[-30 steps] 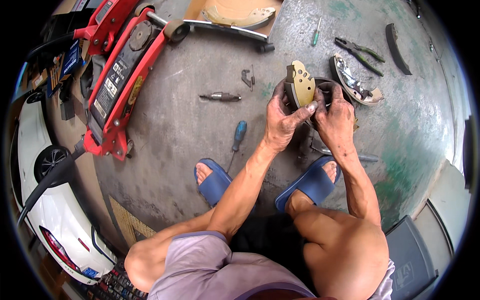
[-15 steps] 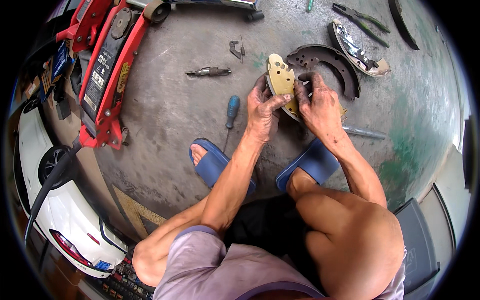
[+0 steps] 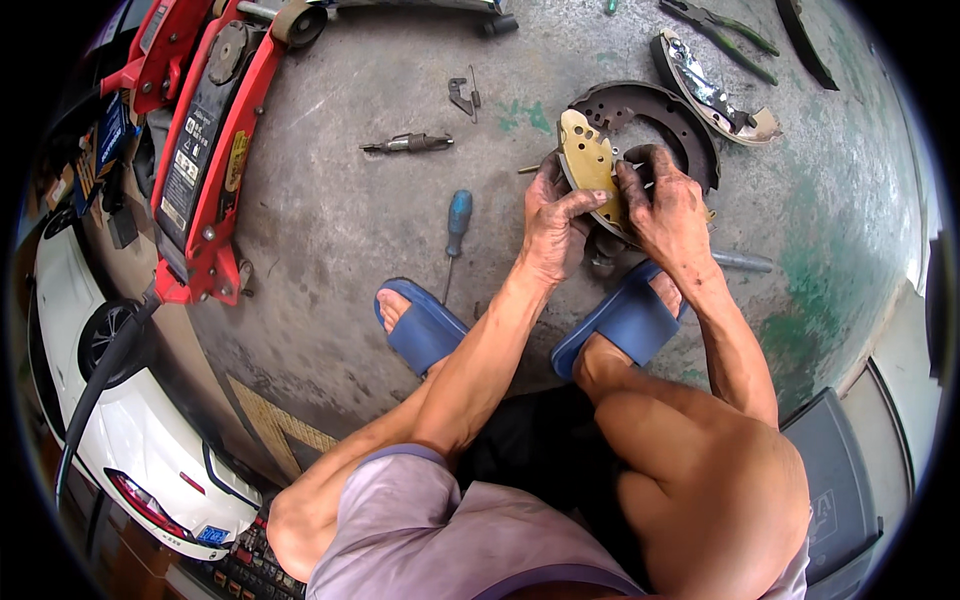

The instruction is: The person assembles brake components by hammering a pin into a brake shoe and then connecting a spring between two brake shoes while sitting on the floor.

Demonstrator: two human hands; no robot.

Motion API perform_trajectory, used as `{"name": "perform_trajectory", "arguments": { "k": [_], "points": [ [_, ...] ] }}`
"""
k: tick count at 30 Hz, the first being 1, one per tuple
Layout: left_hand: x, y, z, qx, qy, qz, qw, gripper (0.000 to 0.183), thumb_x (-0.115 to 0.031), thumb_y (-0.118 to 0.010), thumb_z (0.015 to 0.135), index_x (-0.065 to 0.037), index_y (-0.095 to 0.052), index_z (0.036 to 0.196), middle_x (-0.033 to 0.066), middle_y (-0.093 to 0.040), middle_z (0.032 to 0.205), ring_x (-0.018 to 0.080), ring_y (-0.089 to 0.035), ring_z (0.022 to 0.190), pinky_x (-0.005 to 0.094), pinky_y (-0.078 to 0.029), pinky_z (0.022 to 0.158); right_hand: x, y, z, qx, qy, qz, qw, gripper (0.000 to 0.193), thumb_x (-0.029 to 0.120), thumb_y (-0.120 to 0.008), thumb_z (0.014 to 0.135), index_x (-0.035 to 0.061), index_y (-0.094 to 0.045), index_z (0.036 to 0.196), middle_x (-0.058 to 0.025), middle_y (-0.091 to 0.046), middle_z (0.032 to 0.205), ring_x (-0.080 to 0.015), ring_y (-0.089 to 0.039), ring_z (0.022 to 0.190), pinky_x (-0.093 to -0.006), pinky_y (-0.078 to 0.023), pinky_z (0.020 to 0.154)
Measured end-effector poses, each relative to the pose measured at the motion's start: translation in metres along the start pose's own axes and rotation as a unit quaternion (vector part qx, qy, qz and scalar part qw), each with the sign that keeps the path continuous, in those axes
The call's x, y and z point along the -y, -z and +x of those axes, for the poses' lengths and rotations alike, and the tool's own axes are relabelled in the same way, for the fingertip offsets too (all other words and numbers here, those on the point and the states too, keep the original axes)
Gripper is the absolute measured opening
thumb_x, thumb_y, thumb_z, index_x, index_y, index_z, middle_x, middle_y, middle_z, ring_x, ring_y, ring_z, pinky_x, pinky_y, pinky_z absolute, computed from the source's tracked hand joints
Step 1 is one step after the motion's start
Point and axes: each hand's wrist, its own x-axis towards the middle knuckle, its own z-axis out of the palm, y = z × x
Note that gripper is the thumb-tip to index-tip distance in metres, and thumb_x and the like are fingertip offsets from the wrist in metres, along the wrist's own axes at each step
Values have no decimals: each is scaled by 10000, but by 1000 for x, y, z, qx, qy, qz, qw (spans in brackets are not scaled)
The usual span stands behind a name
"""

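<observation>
A pale yellow brake shoe (image 3: 588,150) with several holes is held up over the floor in front of me. My left hand (image 3: 558,225) is closed round its left edge, the thumb lying across the plate. At the shoe's right side, my right hand (image 3: 672,215) has its blackened fingers curled together; whatever they pinch is hidden. Just behind the hands lies a dark, worn brake shoe (image 3: 690,135). Farther right rests another brake shoe (image 3: 690,75) with a shiny metal lever on it. A grey metal tube (image 3: 742,262) lies beside my right wrist.
On the floor to the left are a blue-handled screwdriver (image 3: 459,222), a dark spring-like rod part (image 3: 408,144) and a small bracket with a spring (image 3: 463,97). Green-handled pliers (image 3: 722,38) lie far right. A red floor jack (image 3: 210,150) and a white car (image 3: 150,440) stand left.
Both hands have shifted slightly right and nearer to me, carrying the yellow brake shoe along. My grip looks much the same. More of the dark brake shoe behind now shows.
</observation>
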Motion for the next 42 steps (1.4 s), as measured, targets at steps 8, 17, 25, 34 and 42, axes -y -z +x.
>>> {"name": "perform_trajectory", "arguments": {
  "k": [8,17,25,34,42],
  "points": [
    [12,-13,2,59,50,14,997,747,49,-580,628,33,-448,1364,172,-608,1213,297,-654,1082,410,-542,980,-21,57,3,111,-107,-74,985,241,224,-568,988,11,-566,1100,-228,-710,878,-397,-697,901,-461,-529,808],
    [24,-9,15,137,98,-150,974,773,-7,-547,601,22,-470,1370,161,-642,1134,303,-672,994,449,-559,945,-15,108,1,57,-231,224,945,275,253,-669,955,-13,-638,1018,-95,-671,852,-168,-650,761,-297,-523,708],
    [20,-9,17,107,157,-194,962,678,-100,-565,662,26,-503,1326,163,-640,1025,337,-691,901,523,-565,884,-20,66,-20,16,-269,499,824,320,168,-743,866,-19,-623,1095,-107,-664,892,-198,-663,778,-292,-536,694],
    [-11,-17,15,132,109,-41,984,629,-40,-566,717,42,-459,1331,197,-644,1081,350,-714,784,514,-629,738,-25,66,-16,44,-208,549,809,419,180,-672,941,-37,-548,1277,-163,-696,1041,-228,-696,913,-296,-560,738],
    [-16,-22,13,153,110,19,982,610,1,-578,759,50,-437,1351,188,-660,1084,305,-721,763,456,-643,720,-10,66,-14,-7,-226,446,866,387,177,-725,908,-23,-604,1216,-148,-702,1077,-218,-683,957,-317,-536,811]
  ]
}}
